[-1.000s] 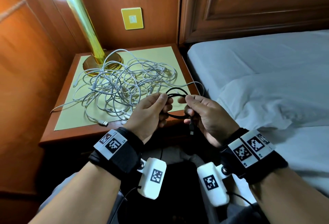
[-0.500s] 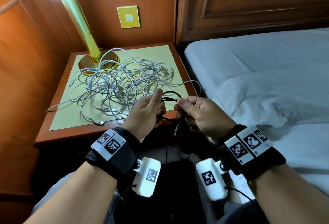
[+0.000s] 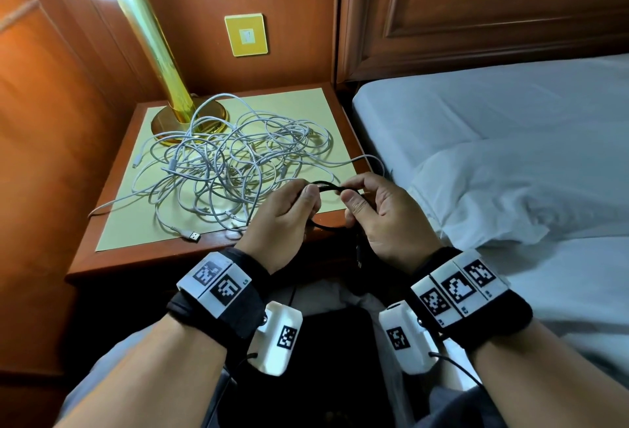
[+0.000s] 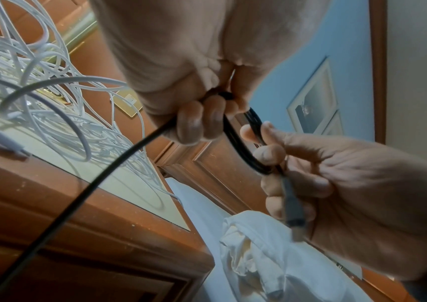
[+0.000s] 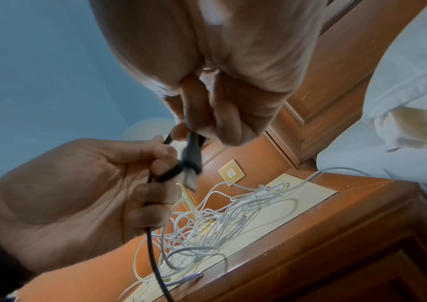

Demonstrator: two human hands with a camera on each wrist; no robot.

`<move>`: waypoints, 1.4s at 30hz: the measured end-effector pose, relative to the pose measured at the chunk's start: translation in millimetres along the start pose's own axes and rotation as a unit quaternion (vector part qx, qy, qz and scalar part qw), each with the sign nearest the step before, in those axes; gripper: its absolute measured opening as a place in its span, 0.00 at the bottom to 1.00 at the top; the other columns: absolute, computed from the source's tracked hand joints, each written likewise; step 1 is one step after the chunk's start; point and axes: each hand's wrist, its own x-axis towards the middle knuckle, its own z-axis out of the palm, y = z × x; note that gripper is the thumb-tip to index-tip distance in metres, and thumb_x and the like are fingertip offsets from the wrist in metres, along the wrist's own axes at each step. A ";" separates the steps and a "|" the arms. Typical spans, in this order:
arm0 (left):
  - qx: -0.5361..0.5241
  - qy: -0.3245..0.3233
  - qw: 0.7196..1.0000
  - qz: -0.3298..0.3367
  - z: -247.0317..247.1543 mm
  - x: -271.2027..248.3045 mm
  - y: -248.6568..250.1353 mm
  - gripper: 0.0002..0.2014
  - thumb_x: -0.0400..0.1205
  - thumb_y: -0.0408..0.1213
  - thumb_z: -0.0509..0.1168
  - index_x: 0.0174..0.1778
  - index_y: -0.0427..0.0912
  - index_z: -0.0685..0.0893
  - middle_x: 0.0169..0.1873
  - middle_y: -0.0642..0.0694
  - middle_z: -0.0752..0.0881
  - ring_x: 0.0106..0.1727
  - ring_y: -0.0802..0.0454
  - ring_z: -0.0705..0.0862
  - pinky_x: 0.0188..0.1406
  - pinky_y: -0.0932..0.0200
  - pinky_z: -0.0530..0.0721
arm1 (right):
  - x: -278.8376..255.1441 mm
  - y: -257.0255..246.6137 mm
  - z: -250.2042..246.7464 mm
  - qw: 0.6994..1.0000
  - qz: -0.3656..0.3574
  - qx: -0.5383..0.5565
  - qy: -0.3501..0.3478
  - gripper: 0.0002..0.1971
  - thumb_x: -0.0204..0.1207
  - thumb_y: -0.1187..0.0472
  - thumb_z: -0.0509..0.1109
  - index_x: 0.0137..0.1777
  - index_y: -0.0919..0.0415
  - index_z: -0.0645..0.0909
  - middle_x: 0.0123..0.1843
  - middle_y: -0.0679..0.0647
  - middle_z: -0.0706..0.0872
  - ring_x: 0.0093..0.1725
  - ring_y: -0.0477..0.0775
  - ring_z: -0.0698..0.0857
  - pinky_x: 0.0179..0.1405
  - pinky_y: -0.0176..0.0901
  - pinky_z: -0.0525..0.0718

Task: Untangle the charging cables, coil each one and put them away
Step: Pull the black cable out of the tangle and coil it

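Curled fingers (image 4: 194,122) of the left hand (image 3: 279,223) and right hand (image 3: 388,220) pinch a thin black rubber cable (image 4: 235,134) coil just in front of the wooden nightstand (image 3: 102,257); tangled white cables (image 3: 231,162) lie on its top, against the brass lamp base (image 3: 163,124).

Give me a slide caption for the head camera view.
Both hands coil a black cable beside tangled white cables on a nightstand.

A wooden nightstand (image 3: 112,257) carries a gold lamp base (image 3: 163,124) — and tangled white cables (image 3: 231,169).
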 end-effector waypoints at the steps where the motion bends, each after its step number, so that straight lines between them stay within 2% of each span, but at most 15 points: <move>1: -0.023 -0.005 1.000 -0.007 0.1 -0.9 2.3 0.19 0.85 0.54 0.57 0.35 0.45 0.77 0.26 0.50 0.73 0.24 0.52 0.67 0.23 0.59 0.65 | -0.2 -0.9 -0.5 1.000 0.007 -0.014 0.002 0.04 0.84 0.50 0.68 0.53 0.46 0.83 0.31 0.45 0.87 0.32 0.39 0.84 0.35 0.29 0.79; 4: -0.054 -0.018 0.998 -0.029 -0.3 -1.7 4.9 0.21 0.88 0.56 0.56 0.31 0.50 0.77 0.31 0.40 0.72 0.26 0.49 0.67 0.21 0.62 0.65 | -0.4 -2.6 0.1 0.999 0.023 -0.026 -0.012 0.06 0.85 0.51 0.67 0.49 0.51 0.82 0.32 0.45 0.87 0.32 0.41 0.83 0.36 0.32 0.80; 7: 0.003 -0.023 1.000 -0.012 -3.0 0.2 2.4 0.22 0.80 0.66 0.55 0.28 0.57 0.78 0.31 0.45 0.75 0.30 0.47 0.72 0.29 0.55 0.68 | 0.8 -6.1 0.0 0.993 0.081 0.049 -0.069 0.08 0.86 0.53 0.66 0.48 0.56 0.81 0.32 0.48 0.85 0.24 0.40 0.78 0.27 0.33 0.76; 10: 0.083 -0.015 0.996 0.021 -5.8 1.2 1.0 0.24 0.84 0.64 0.52 0.31 0.51 0.75 0.28 0.50 0.75 0.29 0.53 0.72 0.33 0.52 0.69 | 1.5 -12.6 -3.2 0.955 0.178 0.196 -0.135 0.14 0.88 0.51 0.62 0.50 0.61 0.82 0.29 0.50 0.75 0.17 0.43 0.64 0.14 0.34 0.62; 13: 0.096 -0.007 0.995 0.035 -6.5 1.9 0.4 0.24 0.86 0.61 0.51 0.30 0.51 0.74 0.25 0.56 0.75 0.25 0.60 0.70 0.32 0.55 0.68 | 0.9 -16.1 -6.3 0.929 0.210 0.252 -0.169 0.17 0.88 0.48 0.60 0.45 0.60 0.80 0.29 0.49 0.71 0.19 0.44 0.58 0.15 0.33 0.57; 17: 0.070 -0.008 0.997 0.029 -5.9 4.1 -2.0 0.23 0.83 0.64 0.52 0.27 0.56 0.75 0.23 0.58 0.75 0.24 0.58 0.70 0.31 0.54 0.66 | -0.1 -15.9 -8.2 0.912 0.225 0.284 -0.193 0.15 0.88 0.50 0.59 0.44 0.59 0.76 0.30 0.50 0.76 0.16 0.43 0.59 0.15 0.33 0.59; 20: 0.011 -0.001 1.000 0.018 -3.0 4.8 -0.5 0.23 0.82 0.62 0.56 0.29 0.50 0.76 0.26 0.54 0.77 0.25 0.54 0.71 0.28 0.56 0.66 | 0.8 -15.8 -8.1 0.909 0.219 0.308 -0.175 0.15 0.88 0.50 0.57 0.42 0.57 0.74 0.28 0.48 0.68 0.16 0.42 0.59 0.16 0.33 0.59; 22: -0.015 0.000 1.000 0.017 -3.8 3.6 -0.8 0.18 0.80 0.61 0.61 0.36 0.50 0.80 0.30 0.49 0.79 0.25 0.53 0.72 0.27 0.59 0.68 | 1.6 -16.3 -10.2 0.917 0.208 0.306 -0.149 0.17 0.89 0.50 0.56 0.39 0.55 0.73 0.28 0.48 0.64 0.17 0.42 0.58 0.19 0.36 0.56; 25: -0.021 0.010 0.999 0.035 -10.8 3.4 -0.5 0.03 0.85 0.43 0.67 0.53 0.52 0.83 0.39 0.52 0.81 0.28 0.50 0.75 0.29 0.57 0.73 | 4.9 -16.8 -18.7 0.920 0.203 0.315 -0.112 0.17 0.90 0.50 0.54 0.39 0.54 0.70 0.28 0.47 0.61 0.17 0.42 0.57 0.24 0.40 0.55; 26: -0.007 0.020 0.999 0.042 -14.6 3.8 -0.9 0.05 0.85 0.38 0.67 0.54 0.53 0.83 0.41 0.53 0.81 0.29 0.50 0.75 0.30 0.57 0.73 | 6.3 -17.1 -22.1 0.919 0.205 0.321 -0.100 0.17 0.89 0.49 0.55 0.38 0.53 0.70 0.27 0.46 0.61 0.17 0.42 0.56 0.24 0.40 0.56; 30: 0.113 0.064 0.990 0.057 -27.4 6.6 -2.0 0.09 0.83 0.33 0.70 0.47 0.54 0.87 0.39 0.53 0.84 0.28 0.55 0.74 0.27 0.63 0.71 | 11.0 -18.5 -36.2 0.908 0.208 0.360 -0.056 0.18 0.89 0.47 0.55 0.37 0.51 0.71 0.26 0.44 0.60 0.16 0.42 0.54 0.22 0.39 0.56; 34: 0.144 0.152 0.977 0.044 -39.3 6.9 -1.0 0.06 0.81 0.36 0.73 0.45 0.54 0.90 0.40 0.51 0.90 0.31 0.50 0.82 0.29 0.68 0.75 | 14.5 -17.9 -53.9 0.900 0.193 0.390 -0.013 0.18 0.88 0.47 0.55 0.36 0.50 0.72 0.26 0.45 0.59 0.16 0.42 0.54 0.17 0.36 0.58; 38: 0.241 0.232 0.939 0.087 -40.6 4.7 -0.3 0.01 0.78 0.42 0.77 0.41 0.51 0.92 0.38 0.57 0.90 0.37 0.66 0.83 0.39 0.64 0.79 | 14.3 -14.8 -54.6 0.921 0.160 0.356 0.007 0.17 0.88 0.49 0.56 0.37 0.51 0.72 0.27 0.46 0.62 0.17 0.44 0.55 0.21 0.39 0.59; 40: 0.274 0.190 0.935 0.123 -31.9 2.6 -0.5 0.01 0.78 0.38 0.77 0.42 0.50 0.93 0.38 0.58 0.88 0.37 0.71 0.82 0.39 0.73 0.78 | 13.2 -13.8 -47.6 0.946 0.111 0.304 0.016 0.16 0.89 0.52 0.57 0.39 0.54 0.74 0.27 0.48 0.67 0.19 0.45 0.59 0.23 0.41 0.60; 42: 0.301 0.101 0.936 0.152 -20.8 -0.9 -2.9 0.06 0.78 0.31 0.76 0.47 0.46 0.94 0.39 0.59 0.85 0.37 0.72 0.81 0.42 0.82 0.73 | 11.4 -12.6 -40.4 0.974 0.051 0.221 0.023 0.15 0.90 0.56 0.58 0.41 0.58 0.76 0.27 0.51 0.73 0.21 0.47 0.64 0.22 0.41 0.64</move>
